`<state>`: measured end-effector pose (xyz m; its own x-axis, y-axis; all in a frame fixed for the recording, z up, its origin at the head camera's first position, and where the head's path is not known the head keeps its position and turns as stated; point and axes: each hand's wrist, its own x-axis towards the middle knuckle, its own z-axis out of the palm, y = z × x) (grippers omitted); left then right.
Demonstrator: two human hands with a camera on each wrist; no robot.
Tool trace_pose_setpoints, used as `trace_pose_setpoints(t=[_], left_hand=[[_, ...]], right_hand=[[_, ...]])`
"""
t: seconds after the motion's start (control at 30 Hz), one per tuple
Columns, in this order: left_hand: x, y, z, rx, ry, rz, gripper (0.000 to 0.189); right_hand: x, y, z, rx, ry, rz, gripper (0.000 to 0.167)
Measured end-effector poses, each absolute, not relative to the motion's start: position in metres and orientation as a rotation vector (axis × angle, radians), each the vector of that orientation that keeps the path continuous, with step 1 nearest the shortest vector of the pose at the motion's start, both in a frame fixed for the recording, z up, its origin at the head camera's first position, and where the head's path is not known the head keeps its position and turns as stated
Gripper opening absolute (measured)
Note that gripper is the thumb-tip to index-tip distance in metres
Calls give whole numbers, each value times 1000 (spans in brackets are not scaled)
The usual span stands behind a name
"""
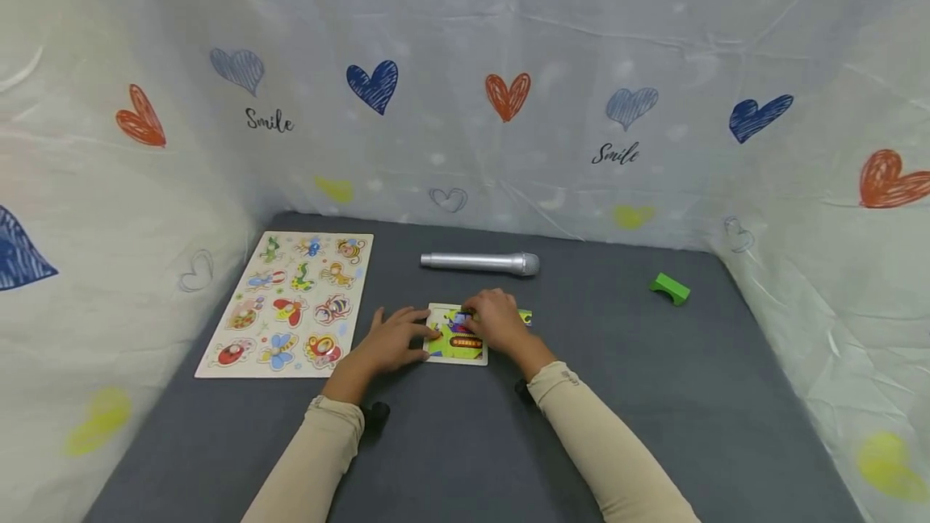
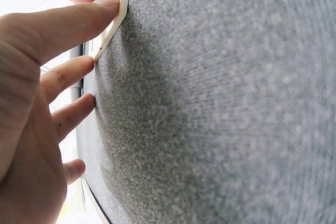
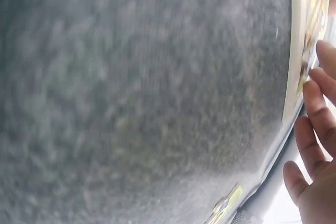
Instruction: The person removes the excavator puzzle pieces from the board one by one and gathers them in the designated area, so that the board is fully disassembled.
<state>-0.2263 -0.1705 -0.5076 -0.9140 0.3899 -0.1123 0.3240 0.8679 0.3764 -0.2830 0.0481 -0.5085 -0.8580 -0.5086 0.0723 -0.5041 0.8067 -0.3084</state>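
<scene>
A small jigsaw puzzle point(image 1: 465, 347) with a green and yellow picture lies in a pale frame on the table. My left hand point(image 1: 392, 340) holds its left edge steady, fingers spread; in the left wrist view the thumb point(image 2: 73, 24) presses the frame's rim. Over the puzzle's upper right part, my right hand point(image 1: 496, 320) has thumb and fingertips together at a puzzle piece point(image 3: 304, 71), mostly hidden by the fingers. Another puzzle piece point(image 1: 526, 317), green and yellow, lies loose on the table just beyond the right hand; it also shows low in the right wrist view.
A large board with insect pictures point(image 1: 291, 305) lies at the left. Behind the puzzle is a silver microphone point(image 1: 479, 263). A green arched block point(image 1: 670, 289) sits to the right on the grey tabletop point(image 1: 654, 410). White sheeting printed with hearts point(image 1: 436, 160) surrounds the table.
</scene>
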Motion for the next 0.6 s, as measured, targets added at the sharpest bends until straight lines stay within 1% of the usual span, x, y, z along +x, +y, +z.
trace_pose_setpoints(t=[0.13,0.3,0.6], left_hand=[[-226,-171,-509,549,2855,549,38],[-227,-171,-510,539,2855,549,38],[-228,-172,-514,537,2852,566,38]], right_hand=[[-282,43,-510,-868,2949,-487,28],[-284,37,-508,-967,2881,-421,26],[-288,31,-502,-892,2814,-449,24]])
